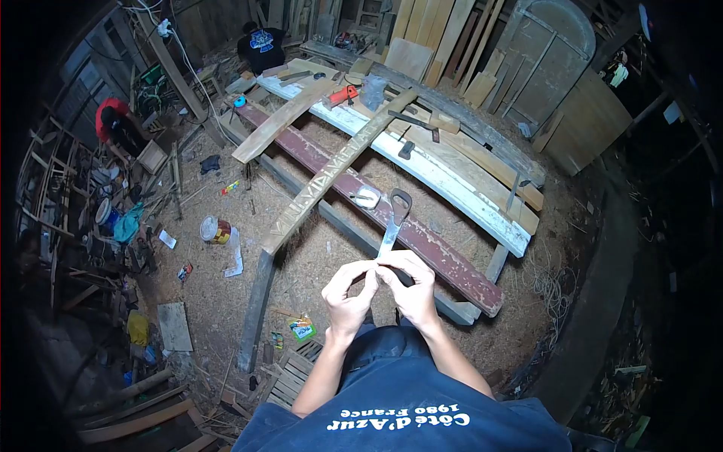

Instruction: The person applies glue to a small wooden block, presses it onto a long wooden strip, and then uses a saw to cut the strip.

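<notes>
My left hand [349,295] and my right hand [411,289] meet in front of my body, the thumbs and fingertips of both pinched together. Whatever lies between the fingertips is too small or too hidden to make out. Just beyond them is a pair of scissors [398,206] with dark handles, blades pointing toward my fingers; whether a hand touches the blades I cannot tell. Beside the scissors, a round white object [367,197], perhaps a tape measure, rests on the worn maroon plank [444,256].
A carved wooden strip [331,172] crosses the planks, near a white board [422,166] bearing a hammer [407,150]. A red tool [343,95] lies farther back. A bucket [215,230] stands on the littered floor. A person in red [113,120] bends at left; another person [260,47] is at the back.
</notes>
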`<state>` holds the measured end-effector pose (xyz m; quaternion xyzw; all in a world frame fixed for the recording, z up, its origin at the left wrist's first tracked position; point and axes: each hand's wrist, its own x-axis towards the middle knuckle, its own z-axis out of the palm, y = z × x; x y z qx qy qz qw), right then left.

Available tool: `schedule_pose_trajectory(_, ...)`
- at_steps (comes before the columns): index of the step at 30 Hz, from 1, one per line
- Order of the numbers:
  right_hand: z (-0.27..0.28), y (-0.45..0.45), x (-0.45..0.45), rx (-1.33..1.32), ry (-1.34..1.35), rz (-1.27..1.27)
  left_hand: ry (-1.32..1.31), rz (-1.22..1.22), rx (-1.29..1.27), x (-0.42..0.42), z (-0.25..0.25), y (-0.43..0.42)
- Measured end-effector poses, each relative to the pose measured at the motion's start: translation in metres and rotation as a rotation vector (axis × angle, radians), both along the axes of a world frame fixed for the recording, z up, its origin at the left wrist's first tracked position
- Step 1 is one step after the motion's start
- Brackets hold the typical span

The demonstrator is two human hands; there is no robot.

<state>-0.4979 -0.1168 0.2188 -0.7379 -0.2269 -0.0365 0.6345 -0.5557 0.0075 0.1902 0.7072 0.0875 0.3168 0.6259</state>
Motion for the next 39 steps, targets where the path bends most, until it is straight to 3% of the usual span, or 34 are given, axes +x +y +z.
schedule_pose_trajectory(18,0.005,0.024,-0.003,-0.021,0.022,0.027,0.019,0.102,0.122,-0.003,-0.001,0.016)
schedule_pose_trajectory(23,0.007,0.03,-0.001,-0.075,0.005,0.05,0.06,0.02,0.105,-0.003,0.001,0.031)
schedule_pose_trajectory(26,0.01,0.036,0.003,-0.047,0.002,0.043,0.049,0.008,-0.062,0.001,0.008,0.034)
schedule_pose_trajectory(34,0.021,0.056,0.012,0.147,0.114,0.07,-0.034,-0.021,0.041,0.004,0.013,0.057)
schedule_pose_trajectory(36,0.022,0.058,0.014,0.302,0.218,0.099,0.092,-0.03,0.004,0.003,0.013,0.059)
schedule_pose_trajectory(39,0.022,0.056,0.024,0.28,0.124,0.097,0.112,-0.064,0.026,0.009,0.006,0.064)
